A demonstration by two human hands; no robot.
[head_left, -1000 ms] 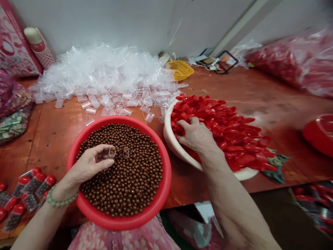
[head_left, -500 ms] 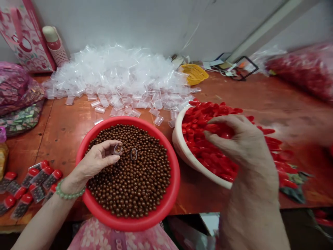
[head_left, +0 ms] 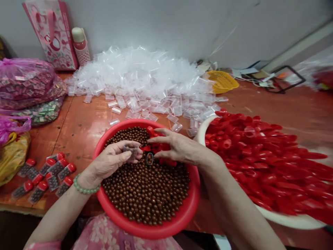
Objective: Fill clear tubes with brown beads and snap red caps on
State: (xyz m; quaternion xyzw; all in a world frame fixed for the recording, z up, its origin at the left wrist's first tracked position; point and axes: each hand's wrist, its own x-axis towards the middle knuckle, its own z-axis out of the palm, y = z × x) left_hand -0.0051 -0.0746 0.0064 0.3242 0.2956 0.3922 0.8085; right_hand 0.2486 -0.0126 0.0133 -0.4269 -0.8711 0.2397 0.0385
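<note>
A small clear plastic case [head_left: 130, 150] is pinched in my left hand [head_left: 114, 158], tilted over the basin, with brown balls showing at its mouth. My right hand [head_left: 179, 146] is over the same basin with its fingers stretched apart. Several red plastic caps [head_left: 161, 148] lie under and around those fingers; whether any touch the palm is hidden. Between my hands, another clear case [head_left: 150, 158] stands sunk among the brown balls [head_left: 145, 194]. The red basin [head_left: 194, 194] holding them is in front of me.
On the right, a white bowl [head_left: 288, 220] is heaped with red caps [head_left: 249, 156]. A pile of clear cases [head_left: 145, 76] spreads along the wall beside a yellow basket [head_left: 222, 82]. Several filled, red-capped cases [head_left: 53, 182] lie left, near plastic bags [head_left: 28, 83].
My right hand has moved left from the white bowl to the basin, and red caps now show there. My left hand has turned its case. The view has shifted left.
</note>
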